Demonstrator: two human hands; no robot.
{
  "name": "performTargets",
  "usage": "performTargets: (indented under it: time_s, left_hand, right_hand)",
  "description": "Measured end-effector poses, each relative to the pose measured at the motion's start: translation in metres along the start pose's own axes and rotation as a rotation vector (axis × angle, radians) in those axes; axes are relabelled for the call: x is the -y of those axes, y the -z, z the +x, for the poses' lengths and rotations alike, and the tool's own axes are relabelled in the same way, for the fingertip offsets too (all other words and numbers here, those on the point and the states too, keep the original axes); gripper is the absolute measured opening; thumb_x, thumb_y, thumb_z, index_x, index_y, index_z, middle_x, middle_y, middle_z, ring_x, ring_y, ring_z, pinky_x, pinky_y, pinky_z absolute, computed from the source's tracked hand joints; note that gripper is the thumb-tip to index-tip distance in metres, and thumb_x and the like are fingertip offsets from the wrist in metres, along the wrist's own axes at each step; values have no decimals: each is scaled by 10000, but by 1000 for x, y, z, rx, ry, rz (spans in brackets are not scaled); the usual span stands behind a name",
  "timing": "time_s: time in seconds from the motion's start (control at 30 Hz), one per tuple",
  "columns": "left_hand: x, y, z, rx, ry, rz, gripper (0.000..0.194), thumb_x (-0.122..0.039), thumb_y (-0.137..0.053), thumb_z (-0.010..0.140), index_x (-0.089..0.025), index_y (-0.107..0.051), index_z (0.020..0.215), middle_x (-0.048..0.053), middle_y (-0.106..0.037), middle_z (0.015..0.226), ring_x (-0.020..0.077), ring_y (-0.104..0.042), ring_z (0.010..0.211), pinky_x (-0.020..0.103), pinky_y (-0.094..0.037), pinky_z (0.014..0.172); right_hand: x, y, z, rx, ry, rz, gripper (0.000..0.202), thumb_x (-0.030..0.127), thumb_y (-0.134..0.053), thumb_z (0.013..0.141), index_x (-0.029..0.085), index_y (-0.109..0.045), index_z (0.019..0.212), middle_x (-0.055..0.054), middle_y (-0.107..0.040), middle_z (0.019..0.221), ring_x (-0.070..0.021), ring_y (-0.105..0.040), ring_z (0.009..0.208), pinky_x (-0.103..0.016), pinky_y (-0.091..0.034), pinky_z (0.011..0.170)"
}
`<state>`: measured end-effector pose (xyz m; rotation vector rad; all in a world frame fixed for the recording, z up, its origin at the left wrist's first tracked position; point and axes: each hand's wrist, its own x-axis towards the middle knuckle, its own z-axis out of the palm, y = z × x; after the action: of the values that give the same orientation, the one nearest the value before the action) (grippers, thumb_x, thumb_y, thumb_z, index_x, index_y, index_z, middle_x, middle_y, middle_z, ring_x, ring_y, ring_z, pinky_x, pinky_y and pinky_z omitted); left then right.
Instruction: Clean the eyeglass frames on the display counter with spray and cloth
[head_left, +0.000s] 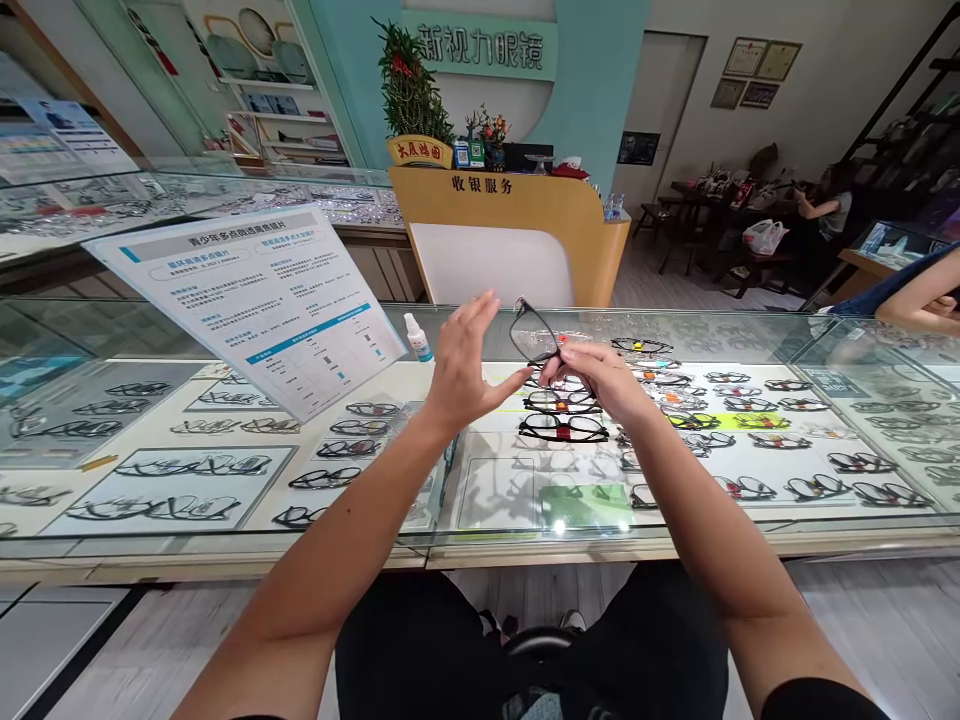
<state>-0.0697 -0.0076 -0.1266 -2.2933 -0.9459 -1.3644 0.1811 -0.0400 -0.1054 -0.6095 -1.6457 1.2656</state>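
Above the glass display counter (480, 525), my right hand (600, 378) pinches a pair of dark-framed eyeglasses (534, 335) by the frame, with a lens tilted up. My left hand (466, 365) is to the left of the glasses, its fingers raised and the thumb stretched out toward them, holding nothing. A small white spray bottle (418, 338) with a blue label stands just beyond my left hand. Under the glass, below my hands, lie several dark eyeglass frames (562, 430) with red tags.
A printed sign (262, 300) stands slanted on the counter at the left. More eyeglasses (817, 487) lie in the case on both sides. Behind stands a yellow cashier desk (510, 205) with plants. At the right edge is another person's arm (922, 295); someone sits farther back.
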Motion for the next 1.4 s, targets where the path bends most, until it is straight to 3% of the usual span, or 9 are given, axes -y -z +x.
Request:
performTargets:
  time_s: [0.2, 0.5, 0.6, 0.73, 0.9, 1.13, 1.4]
  left_hand:
    - [-11, 1, -1, 14, 40, -48, 843, -771, -722, 920, -239, -613, 1565, 196, -759, 1476, 412, -686, 1403, 561, -462, 1243]
    - [-26, 11, 9, -30, 77, -69, 713, -722, -803, 872, -244, -702, 1392, 166, -802, 1368, 389, -734, 1299, 538, -522, 1153]
    - [-28, 23, 28, -78, 79, -51, 722, -728, -827, 862, -250, -682, 1384, 161, -790, 1378, 399, -719, 1315, 564, -518, 1169]
    - [-25, 50, 73, -220, 108, -43, 798, -799, -819, 858, -278, -632, 1432, 143, -723, 1468, 398, -620, 1455, 592, -479, 1237]
    - [-34, 77, 114, -438, 119, -88, 768, -760, -813, 901, -321, -572, 1482, 101, -653, 1537, 377, -584, 1472, 609, -510, 1192]
    - [-42, 76, 108, -523, 99, -86, 714, -667, -838, 927, -356, -565, 1508, 82, -659, 1530, 369, -635, 1408, 546, -584, 1034]
    - [-39, 65, 106, -470, 116, -109, 743, -694, -840, 915, -360, -572, 1523, 103, -661, 1504, 369, -660, 1351, 525, -589, 1001]
  right_hand:
    - [11, 3, -1, 98, -63, -110, 443, 622, -738, 999, 241, -873, 818, -45, -814, 828, -226, -716, 866, -367, -550, 911]
    - [33, 5, -5, 83, -4, -299, 566, 725, -683, 1008, 225, -860, 811, -62, -831, 864, -254, -735, 906, -403, -563, 937]
    - [54, 7, -1, -45, 104, -479, 532, 695, -626, 1066, 229, -849, 941, -57, -830, 971, -249, -732, 972, -396, -551, 931]
    - [97, 11, 10, -272, 401, -735, 436, 658, -686, 1052, 285, -795, 1250, -72, -787, 1302, -258, -715, 1194, -427, -557, 1046]
    - [135, 2, 16, -525, 608, -877, 605, 659, -801, 966, 367, -658, 1477, -75, -683, 1534, -306, -672, 1367, -502, -596, 1110]
    - [125, -22, 15, -598, 699, -955, 605, 589, -815, 975, 348, -642, 1502, -99, -726, 1430, -330, -712, 1297, -522, -645, 1054]
    - [115, -11, 25, -659, 677, -919, 569, 561, -829, 984, 332, -661, 1477, -114, -744, 1409, -332, -738, 1262, -533, -655, 1055]
